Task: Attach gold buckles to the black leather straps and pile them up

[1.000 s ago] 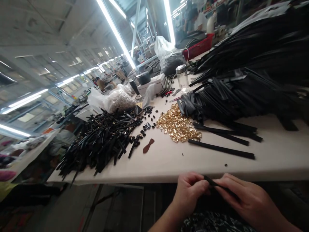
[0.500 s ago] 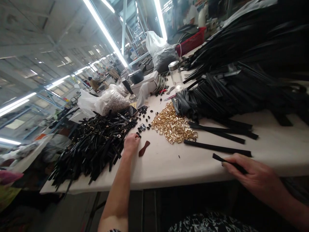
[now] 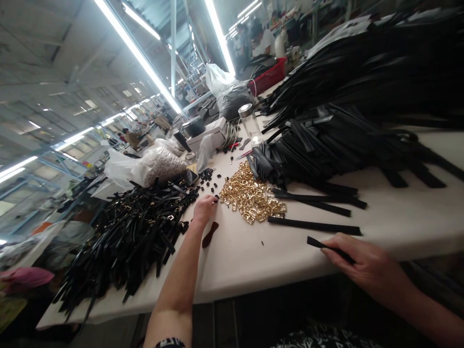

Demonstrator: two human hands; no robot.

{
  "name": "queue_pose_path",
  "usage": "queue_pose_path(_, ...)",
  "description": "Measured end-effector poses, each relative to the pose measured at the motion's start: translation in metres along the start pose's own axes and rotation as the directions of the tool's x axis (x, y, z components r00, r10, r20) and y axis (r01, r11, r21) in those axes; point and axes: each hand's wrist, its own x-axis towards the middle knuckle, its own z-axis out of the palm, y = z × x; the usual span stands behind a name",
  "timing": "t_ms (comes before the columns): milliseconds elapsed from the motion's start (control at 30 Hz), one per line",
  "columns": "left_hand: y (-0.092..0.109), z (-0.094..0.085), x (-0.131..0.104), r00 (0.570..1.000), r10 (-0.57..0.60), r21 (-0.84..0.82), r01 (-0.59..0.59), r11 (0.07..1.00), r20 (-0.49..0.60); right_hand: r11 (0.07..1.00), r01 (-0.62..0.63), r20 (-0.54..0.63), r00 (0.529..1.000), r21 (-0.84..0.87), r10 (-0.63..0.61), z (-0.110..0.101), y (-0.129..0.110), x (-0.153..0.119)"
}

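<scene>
My right hand (image 3: 357, 256) grips a short black strap (image 3: 314, 242) between thumb and fingers, its free end pointing left over the table's front edge. Farther off, my left hand (image 3: 205, 210) is closed, with a small black piece (image 3: 216, 198) at its fingertips, just left of a heap of gold metal buckles (image 3: 250, 195). Small black pieces (image 3: 206, 175) lie scattered beyond that hand. Beside its wrist rests a dark brown, narrow-waisted piece (image 3: 210, 235). A single black strap (image 3: 315, 226) lies flat between the buckles and my right hand.
A large pile of black straps with gold buckles (image 3: 123, 237) covers the table's left. Bundled black straps (image 3: 326, 145) fill the right. Behind stand a glass jar (image 3: 250, 124), a white box (image 3: 208, 135), plastic bags (image 3: 155, 164) and a red crate (image 3: 270, 77).
My left hand has moved right, closer to the gold buckles, with something small and dark at its fingertips. My right hand still holds the strap. The view has shifted slightly.
</scene>
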Motion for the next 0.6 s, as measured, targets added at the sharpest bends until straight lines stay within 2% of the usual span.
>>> queue_pose_path(167,0.014,-0.002,0.009,0.993,-0.115,-0.251,0.107,0.962,-0.017,0.999,-0.028,0.052,0.998,0.017,0.027,-0.003,-0.002,0.002)
queue_pose_path(233,0.024,-0.002,-0.001,0.986,-0.169,-0.393,0.154,0.906,-0.003,0.997,-0.066,0.066,0.996,0.044,0.063,-0.006,-0.004,0.003)
queue_pose_path(300,0.039,0.002,-0.024,0.977,-0.209,-0.550,0.198,0.811,0.043,0.991,-0.101,0.081,0.992,0.090,0.094,-0.009,-0.011,0.004)
queue_pose_path(400,0.073,0.018,-0.076,0.963,-0.224,-0.753,0.259,0.605,0.151,0.983,-0.095,0.089,0.993,0.155,0.081,-0.015,-0.028,0.008)
queue_pose_path(500,0.113,0.035,-0.133,0.945,-0.208,-0.857,0.317,0.405,0.252,0.988,-0.005,0.062,0.998,0.152,-0.004,-0.019,-0.051,0.016)
queue_pose_path(533,0.126,0.039,-0.150,0.936,-0.200,-0.885,0.341,0.316,0.289,0.991,0.030,0.050,0.998,0.130,-0.037,-0.019,-0.058,0.019)
queue_pose_path(600,0.149,0.045,-0.175,0.907,-0.178,-0.918,0.395,0.047,0.381,0.994,0.089,0.037,0.995,0.069,-0.092,-0.018,-0.069,0.025)
